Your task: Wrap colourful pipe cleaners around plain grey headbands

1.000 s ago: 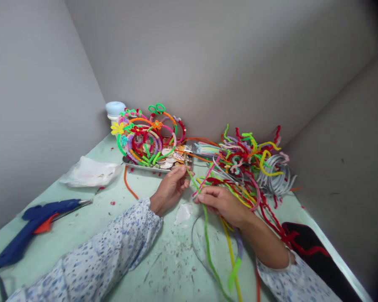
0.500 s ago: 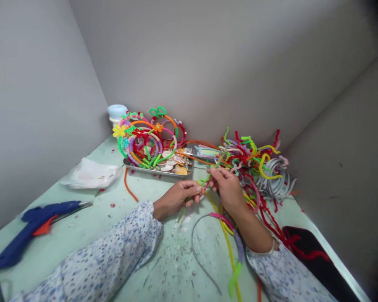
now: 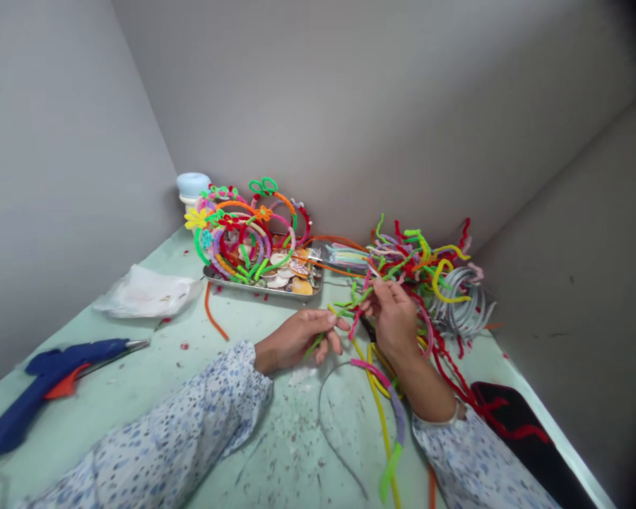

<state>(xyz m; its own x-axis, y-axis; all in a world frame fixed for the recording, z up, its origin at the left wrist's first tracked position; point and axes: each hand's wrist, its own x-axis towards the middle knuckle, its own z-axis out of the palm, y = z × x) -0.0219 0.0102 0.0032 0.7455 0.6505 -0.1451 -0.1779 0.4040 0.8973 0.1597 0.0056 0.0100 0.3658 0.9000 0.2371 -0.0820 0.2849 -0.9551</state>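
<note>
My left hand [image 3: 302, 338] pinches the lower end of a green pipe cleaner [image 3: 344, 309] just above the pale green table [image 3: 138, 396]. My right hand [image 3: 395, 314] grips the same green pipe cleaner higher up, at the edge of a tangled pile of coloured pipe cleaners [image 3: 418, 265]. A thin grey wire headband [image 3: 326, 417] lies on the table below both hands. Yellow, pink and purple pipe cleaners [image 3: 384, 403] trail under my right forearm.
A metal tray [image 3: 262, 286] holds finished coloured headbands [image 3: 244, 226] and small decorations. Grey plain headbands [image 3: 463, 304] are stacked at the right. A blue glue gun [image 3: 47, 382] lies at the left, a plastic bag [image 3: 145, 291] behind it. A dark pouch [image 3: 514, 424] sits at the right edge.
My right hand has moved up and away toward the pipe cleaner pile, taking the green pipe cleaner's upper part with it. My left hand slid slightly down and right along it.
</note>
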